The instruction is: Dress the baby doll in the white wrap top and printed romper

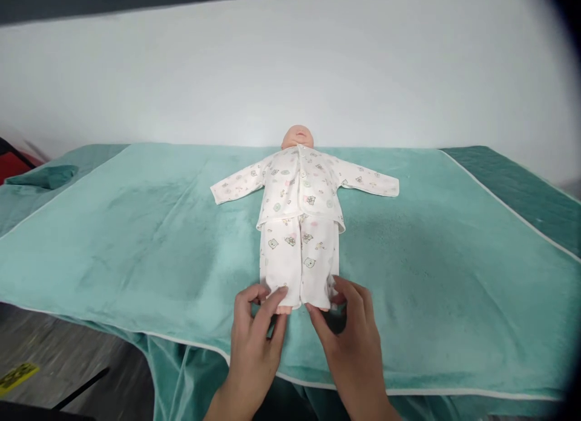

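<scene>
A baby doll [298, 137] lies on its back, its head toward the wall. It wears a white printed baby shirt [290, 182] with both sleeves spread out to the sides. White printed baby pants [281, 251] cover its legs, their waist tucked under the shirt hem. My left hand [256, 336] grips the cuff of the left pant leg between thumb and fingers. At the other cuff, my right hand [351, 336] has its fingers curled around the fabric's outer edge, the thumb at the hem. Bits of the doll's feet show below the cuffs.
A green plush blanket [158, 239] with white piping covers the table and hangs over its front edge. Behind it stands a white wall [290, 64]. Something red [11, 166] is at the far left; a yellow floor marking [18, 377] shows lower left.
</scene>
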`<action>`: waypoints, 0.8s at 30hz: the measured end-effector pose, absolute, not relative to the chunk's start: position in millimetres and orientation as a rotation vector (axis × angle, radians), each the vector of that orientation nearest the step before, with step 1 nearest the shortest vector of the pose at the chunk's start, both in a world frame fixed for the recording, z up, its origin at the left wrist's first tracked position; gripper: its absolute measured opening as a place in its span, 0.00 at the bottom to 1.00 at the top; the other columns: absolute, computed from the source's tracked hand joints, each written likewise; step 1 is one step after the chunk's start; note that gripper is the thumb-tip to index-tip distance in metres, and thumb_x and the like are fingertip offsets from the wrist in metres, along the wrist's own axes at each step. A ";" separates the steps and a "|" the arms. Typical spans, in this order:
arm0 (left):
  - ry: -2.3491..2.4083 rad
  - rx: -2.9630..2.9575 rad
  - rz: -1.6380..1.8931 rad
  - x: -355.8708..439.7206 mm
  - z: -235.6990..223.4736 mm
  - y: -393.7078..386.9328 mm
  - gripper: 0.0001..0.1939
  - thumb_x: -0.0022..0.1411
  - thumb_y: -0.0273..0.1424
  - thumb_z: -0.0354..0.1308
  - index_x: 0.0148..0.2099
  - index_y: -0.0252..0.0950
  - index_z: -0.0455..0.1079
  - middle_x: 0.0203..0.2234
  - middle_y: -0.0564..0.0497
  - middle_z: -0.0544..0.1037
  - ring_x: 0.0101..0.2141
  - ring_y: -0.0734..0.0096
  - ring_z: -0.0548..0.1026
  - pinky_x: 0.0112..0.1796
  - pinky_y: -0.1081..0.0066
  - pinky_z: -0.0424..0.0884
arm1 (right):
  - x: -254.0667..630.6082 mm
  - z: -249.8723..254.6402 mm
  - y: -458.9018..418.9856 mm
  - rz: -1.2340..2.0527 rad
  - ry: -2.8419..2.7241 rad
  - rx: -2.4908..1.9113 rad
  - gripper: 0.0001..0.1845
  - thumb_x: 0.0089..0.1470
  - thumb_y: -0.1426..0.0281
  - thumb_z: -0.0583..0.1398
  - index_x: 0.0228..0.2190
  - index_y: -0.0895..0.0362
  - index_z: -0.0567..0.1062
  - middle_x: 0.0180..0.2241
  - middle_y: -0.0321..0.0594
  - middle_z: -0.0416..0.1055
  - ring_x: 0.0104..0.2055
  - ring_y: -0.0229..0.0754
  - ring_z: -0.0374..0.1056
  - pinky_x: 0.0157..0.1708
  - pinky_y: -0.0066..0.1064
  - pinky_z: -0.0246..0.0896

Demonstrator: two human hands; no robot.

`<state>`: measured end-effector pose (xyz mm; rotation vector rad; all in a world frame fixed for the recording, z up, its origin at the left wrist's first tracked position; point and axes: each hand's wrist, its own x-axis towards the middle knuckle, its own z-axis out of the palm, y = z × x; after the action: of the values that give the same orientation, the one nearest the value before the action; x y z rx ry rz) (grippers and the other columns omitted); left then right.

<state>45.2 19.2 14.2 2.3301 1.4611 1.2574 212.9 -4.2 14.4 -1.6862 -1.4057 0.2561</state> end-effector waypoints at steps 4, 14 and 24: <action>1.425 2.305 1.331 41.4 17.6 20.4 0.22 0.63 0.18 0.59 0.57 0.41 0.70 0.46 0.46 0.65 0.45 0.70 0.71 0.37 0.75 0.75 | 209.2 13.3 -0.6 0.191 -1.488 -1.630 0.24 0.62 0.69 0.60 0.59 0.47 0.66 0.47 0.43 0.66 0.43 0.42 0.69 0.37 0.33 0.71; 1.417 2.311 1.327 37.3 14.5 21.0 0.24 0.63 0.16 0.57 0.57 0.42 0.70 0.46 0.46 0.65 0.45 0.68 0.71 0.42 0.70 0.75 | 239.0 12.3 -9.7 0.023 -1.542 -1.583 0.23 0.61 0.78 0.58 0.54 0.48 0.73 0.48 0.46 0.65 0.45 0.45 0.67 0.38 0.37 0.69; 1.369 2.313 1.341 32.0 12.0 18.8 0.23 0.63 0.16 0.57 0.57 0.40 0.70 0.43 0.47 0.64 0.43 0.71 0.71 0.38 0.74 0.74 | 241.3 3.6 -12.8 0.141 -1.515 -1.462 0.24 0.60 0.81 0.58 0.53 0.48 0.73 0.46 0.43 0.63 0.44 0.40 0.67 0.36 0.31 0.68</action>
<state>32.0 18.8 12.0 2.3134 1.3691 1.3412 241.3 -12.8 3.6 -1.4616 -1.5150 0.1410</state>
